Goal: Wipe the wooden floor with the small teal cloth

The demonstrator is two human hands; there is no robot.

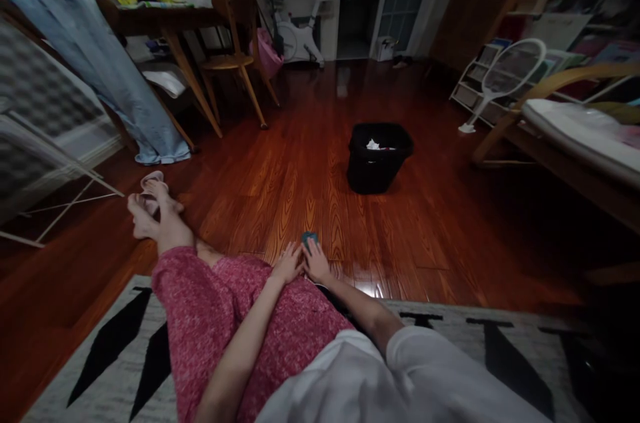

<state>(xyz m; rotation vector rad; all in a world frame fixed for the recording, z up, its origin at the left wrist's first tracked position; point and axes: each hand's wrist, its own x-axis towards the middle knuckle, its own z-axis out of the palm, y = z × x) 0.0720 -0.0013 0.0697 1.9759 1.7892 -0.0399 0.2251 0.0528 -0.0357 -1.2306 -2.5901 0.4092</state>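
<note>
Teal coloured the small thing (307,235) at twelve o'clock from the right hand (316,264), whose fingers stretched over its near edge; whether they gripped it I could not tell. The left hand (287,264), its fingers loosely spread, was just beside the right, at nine o'clock. Pink trousers (200,303) covered the legs, bare feet (145,219) pointing to ten. At one o'clock a black bin (373,173) holding white paper (373,144) stood on the wooden floor (280,183); farther off, at twelve, was an exercise bike (305,36).
</note>
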